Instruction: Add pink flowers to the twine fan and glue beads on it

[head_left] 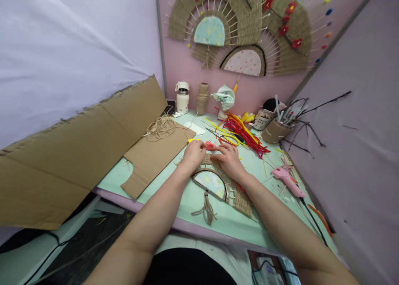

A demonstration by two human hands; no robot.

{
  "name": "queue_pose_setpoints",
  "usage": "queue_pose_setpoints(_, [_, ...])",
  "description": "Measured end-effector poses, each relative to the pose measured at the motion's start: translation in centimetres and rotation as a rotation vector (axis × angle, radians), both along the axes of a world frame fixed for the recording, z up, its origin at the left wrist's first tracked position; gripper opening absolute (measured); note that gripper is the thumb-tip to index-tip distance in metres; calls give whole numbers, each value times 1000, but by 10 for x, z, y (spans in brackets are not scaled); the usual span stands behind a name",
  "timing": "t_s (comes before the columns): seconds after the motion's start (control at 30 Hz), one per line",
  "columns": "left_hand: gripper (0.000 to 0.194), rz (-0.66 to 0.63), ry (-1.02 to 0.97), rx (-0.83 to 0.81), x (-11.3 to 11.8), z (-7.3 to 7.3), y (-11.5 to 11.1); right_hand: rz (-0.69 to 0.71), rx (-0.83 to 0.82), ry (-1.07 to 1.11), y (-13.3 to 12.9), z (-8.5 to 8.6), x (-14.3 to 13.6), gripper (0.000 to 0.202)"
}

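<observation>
Bg: pink wall (182, 71) rising behind mint tabletop (237, 222) | L hand (195, 153): fingers curling in at small pink pc (210, 145), grip can't tell | R hand (229, 157): fingers spreading loosely, tips reaching same pc, hold unclear | pc: sitting btwn hands, nr far edge of arched twine fan (240, 202) w/ stringy tassel (207, 210)

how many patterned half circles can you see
3: a mint one and a pink dotted one on the pink backdrop, plus a pale floral one on the table, beside a tassel. Others may be hidden.
</observation>
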State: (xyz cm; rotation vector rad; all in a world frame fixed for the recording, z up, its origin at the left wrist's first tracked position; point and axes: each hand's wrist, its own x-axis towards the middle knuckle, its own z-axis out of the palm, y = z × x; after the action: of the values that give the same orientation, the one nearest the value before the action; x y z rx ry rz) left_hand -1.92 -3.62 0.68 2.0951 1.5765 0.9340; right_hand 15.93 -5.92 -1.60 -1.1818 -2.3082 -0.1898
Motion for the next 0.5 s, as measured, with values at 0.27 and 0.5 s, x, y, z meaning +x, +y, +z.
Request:
queue_pose_setpoints(0.27, [32, -91, 106, 51, -6, 1, -7, -12, -17, 85, 0, 3, 1, 20])
queue_pose_setpoints(0.5, [33, -303, 322, 66, -1, -4, -26, -79, -33, 181, -2, 5, 7, 27])
